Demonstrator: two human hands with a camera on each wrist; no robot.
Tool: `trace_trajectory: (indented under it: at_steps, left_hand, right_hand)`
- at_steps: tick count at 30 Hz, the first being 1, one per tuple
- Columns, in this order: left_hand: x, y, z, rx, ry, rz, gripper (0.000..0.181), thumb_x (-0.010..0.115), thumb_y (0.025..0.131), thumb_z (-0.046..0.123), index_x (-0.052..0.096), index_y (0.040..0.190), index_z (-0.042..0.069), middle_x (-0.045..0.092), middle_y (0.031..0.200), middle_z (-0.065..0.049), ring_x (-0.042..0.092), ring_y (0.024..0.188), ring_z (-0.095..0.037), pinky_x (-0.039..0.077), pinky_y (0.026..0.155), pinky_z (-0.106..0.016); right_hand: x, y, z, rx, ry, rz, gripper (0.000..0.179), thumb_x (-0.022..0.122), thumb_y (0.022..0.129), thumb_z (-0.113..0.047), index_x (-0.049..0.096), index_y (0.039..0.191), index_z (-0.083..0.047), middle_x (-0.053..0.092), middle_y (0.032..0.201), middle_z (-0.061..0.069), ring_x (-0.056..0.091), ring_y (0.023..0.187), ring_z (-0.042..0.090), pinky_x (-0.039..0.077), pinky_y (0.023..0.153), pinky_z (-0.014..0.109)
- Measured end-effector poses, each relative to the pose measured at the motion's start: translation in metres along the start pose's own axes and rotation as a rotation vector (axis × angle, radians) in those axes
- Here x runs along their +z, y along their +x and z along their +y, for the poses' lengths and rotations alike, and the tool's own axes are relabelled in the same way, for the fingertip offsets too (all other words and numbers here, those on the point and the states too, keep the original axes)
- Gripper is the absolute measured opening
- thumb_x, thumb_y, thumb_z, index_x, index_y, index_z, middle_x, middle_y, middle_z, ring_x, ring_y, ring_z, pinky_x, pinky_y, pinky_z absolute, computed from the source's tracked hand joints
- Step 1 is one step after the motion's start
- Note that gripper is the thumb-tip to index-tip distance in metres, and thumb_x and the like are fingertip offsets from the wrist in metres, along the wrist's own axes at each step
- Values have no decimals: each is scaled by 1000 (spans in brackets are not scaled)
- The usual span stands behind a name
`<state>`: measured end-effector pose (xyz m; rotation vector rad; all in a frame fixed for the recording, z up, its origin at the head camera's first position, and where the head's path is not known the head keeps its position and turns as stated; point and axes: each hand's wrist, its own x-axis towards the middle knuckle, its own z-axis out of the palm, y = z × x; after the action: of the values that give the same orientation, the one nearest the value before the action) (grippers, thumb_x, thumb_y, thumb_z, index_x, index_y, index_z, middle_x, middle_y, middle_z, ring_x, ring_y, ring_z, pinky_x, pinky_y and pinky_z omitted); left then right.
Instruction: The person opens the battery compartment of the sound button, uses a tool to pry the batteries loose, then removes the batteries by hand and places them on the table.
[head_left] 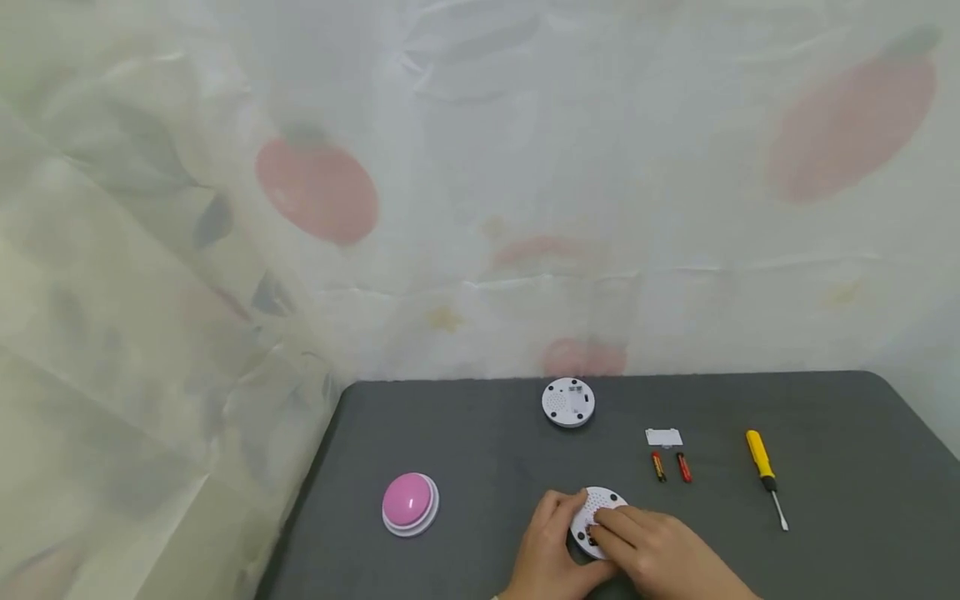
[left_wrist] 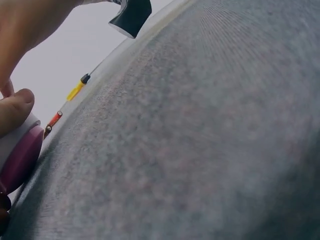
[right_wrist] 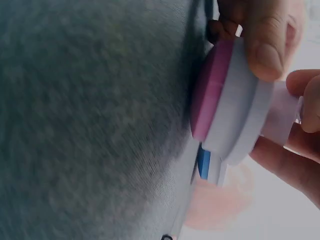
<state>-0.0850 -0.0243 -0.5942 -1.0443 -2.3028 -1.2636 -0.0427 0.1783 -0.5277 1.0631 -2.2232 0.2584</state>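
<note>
A round white push button with a purple dome [right_wrist: 215, 90] is held underside up over the table, its dome facing down. My left hand [head_left: 549, 546] grips its rim, with the thumb [right_wrist: 267, 57] on the edge of the base. From the right, my right hand [head_left: 648, 546] reaches over the underside [head_left: 600, 500]. Its fingers [right_wrist: 311, 102] pinch a small, thin, pale piece [right_wrist: 280, 120] standing out from the base; its exact kind is unclear. The fingers partly cover the opening in the base.
Two small batteries [head_left: 658, 467] lie below a white battery cover [head_left: 663, 437]. A yellow-handled screwdriver [head_left: 760, 454] is farther right. Another push button [head_left: 567, 402] lies underside up at the back edge. The pink-domed button [head_left: 407, 500] stands dome up on the left.
</note>
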Motion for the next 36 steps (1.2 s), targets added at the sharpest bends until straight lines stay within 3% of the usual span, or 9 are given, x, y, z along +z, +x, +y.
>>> trace_trajectory:
  at_steps: [6, 10, 12, 17, 22, 27, 30, 34, 36]
  left_hand:
    - [-6, 0, 0, -129, -54, -47, 90, 96, 82, 51, 61, 152, 7, 57, 125, 5, 59, 110, -5, 56, 94, -26]
    - [-8, 1, 0, -206, -80, -69, 89, 94, 84, 52, 60, 153, 9, 56, 127, 6, 58, 115, -6, 57, 97, -31]
    - [-8, 1, 0, -216, -86, -71, 89, 94, 84, 52, 60, 154, 10, 56, 127, 6, 58, 115, -6, 57, 98, -32]
    - [-7, 1, -3, -173, -73, -47, 88, 96, 83, 50, 60, 153, 9, 56, 126, 5, 58, 115, -7, 56, 97, -32]
    - [-6, 2, -4, -170, -66, -34, 90, 97, 82, 49, 60, 153, 8, 56, 126, 6, 58, 115, -7, 56, 98, -32]
    - [-6, 3, -2, -204, -60, -42, 92, 99, 79, 49, 61, 152, 10, 57, 125, 7, 59, 114, -7, 55, 99, -33]
    - [-6, 3, 0, -248, -64, -68, 91, 98, 79, 52, 62, 152, 13, 56, 124, 9, 58, 112, -6, 55, 98, -32]
    - [-6, 2, 1, -308, -79, -105, 90, 95, 81, 57, 61, 153, 16, 55, 124, 12, 57, 112, -4, 55, 98, -32]
    - [-6, 1, 0, -314, -86, -107, 91, 95, 80, 58, 61, 154, 17, 55, 124, 12, 57, 112, -4, 55, 99, -33]
  right_hand:
    - [-14, -3, 4, 108, 19, -87, 64, 18, 121, -29, 76, 124, -2, 72, 124, 7, 74, 99, 18, 60, 74, 23]
    - [-18, -5, 9, 135, 9, -71, 65, 18, 122, -32, 77, 125, -3, 70, 123, 6, 73, 100, 18, 61, 79, 26]
    - [-18, -6, 12, 138, -11, -47, 65, 17, 122, -30, 78, 122, -6, 70, 121, 6, 73, 100, 18, 61, 79, 29]
    - [-19, -6, 19, 149, -10, -14, 61, 21, 122, -32, 79, 114, -13, 70, 124, 9, 73, 103, 24, 63, 77, 39]
    - [-24, -10, 32, 243, -14, 11, 52, 36, 120, -43, 82, 109, -22, 71, 130, 4, 71, 109, 22, 59, 88, 36]
    - [-29, -29, 63, 335, -37, 150, 49, 48, 117, -46, 83, 103, -16, 76, 120, 9, 71, 103, 29, 36, 120, 32]
    - [-31, -47, 81, 421, -79, 188, 58, 46, 116, -53, 83, 98, -12, 78, 115, 11, 73, 97, 32, 24, 129, 37]
    - [-33, -72, 97, 566, -123, 180, 68, 42, 114, -62, 83, 98, -11, 80, 113, 12, 75, 94, 34, 25, 130, 53]
    - [-35, -82, 103, 641, -115, 167, 46, 63, 110, -51, 83, 99, -10, 80, 115, 14, 75, 96, 37, 28, 127, 62]
